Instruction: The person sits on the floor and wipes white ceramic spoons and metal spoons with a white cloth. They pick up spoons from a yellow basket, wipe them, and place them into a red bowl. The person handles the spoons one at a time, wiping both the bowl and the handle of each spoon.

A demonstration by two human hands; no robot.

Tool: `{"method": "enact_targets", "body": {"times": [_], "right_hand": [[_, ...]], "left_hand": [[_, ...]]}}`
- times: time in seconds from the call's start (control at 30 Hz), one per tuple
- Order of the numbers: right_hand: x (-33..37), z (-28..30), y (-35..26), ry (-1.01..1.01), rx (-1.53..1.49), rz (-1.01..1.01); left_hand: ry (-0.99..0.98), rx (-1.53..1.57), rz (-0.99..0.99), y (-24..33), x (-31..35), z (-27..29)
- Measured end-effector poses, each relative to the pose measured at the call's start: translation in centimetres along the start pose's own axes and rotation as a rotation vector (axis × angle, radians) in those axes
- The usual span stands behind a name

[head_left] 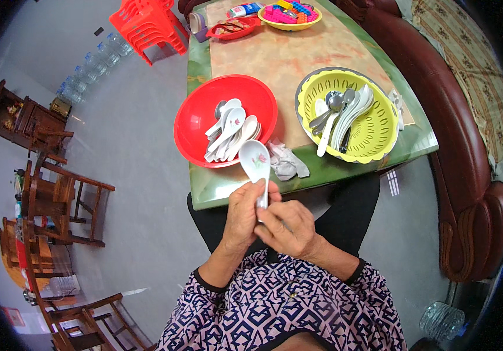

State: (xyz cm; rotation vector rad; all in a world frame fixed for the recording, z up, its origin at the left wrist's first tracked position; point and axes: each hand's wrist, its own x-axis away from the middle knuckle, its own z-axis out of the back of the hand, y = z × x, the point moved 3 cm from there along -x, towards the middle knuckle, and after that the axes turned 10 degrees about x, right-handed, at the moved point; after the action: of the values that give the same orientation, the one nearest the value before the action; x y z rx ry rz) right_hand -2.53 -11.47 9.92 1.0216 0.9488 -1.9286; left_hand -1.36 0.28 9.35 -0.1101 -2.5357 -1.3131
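Note:
A white soup spoon (255, 161) with a pink flower in its bowl points up and away, just off the table's near edge. My left hand (241, 213) is closed round its handle. The fingers of my right hand (290, 227) pinch the handle's lower end. Beyond, at the left, a red basin (196, 111) holds several white soup spoons (228, 131) and a metal spoon. On the right, a yellow-green colander (374, 143) holds white soup spoons (354, 111) and metal spoons (334, 104). A crumpled white cloth or tissue (286, 162) lies between the two.
The green-edged table (228, 190) stands before my knees. At its far end are a yellow bowl of toy bricks (292, 14) and a red dish (231, 29). A brown leather sofa (462, 234) runs along the right. Red stools (149, 26) and wooden chairs (67, 199) stand left.

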Motion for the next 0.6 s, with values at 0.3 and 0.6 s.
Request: {"method": "enact_targets", "body": {"times": [0.3, 0.6], "right_hand": [[0.1, -3.6, 7.4, -0.308, 0.35, -0.296], [2.9, -7.0, 10.5, -0.358, 0.223, -0.352]], "left_hand": [[0.084, 0.039, 0.011, 0.3, -0.1, 3.0], [0.08, 0.077, 0.047, -0.1, -0.3, 2.8]]}}
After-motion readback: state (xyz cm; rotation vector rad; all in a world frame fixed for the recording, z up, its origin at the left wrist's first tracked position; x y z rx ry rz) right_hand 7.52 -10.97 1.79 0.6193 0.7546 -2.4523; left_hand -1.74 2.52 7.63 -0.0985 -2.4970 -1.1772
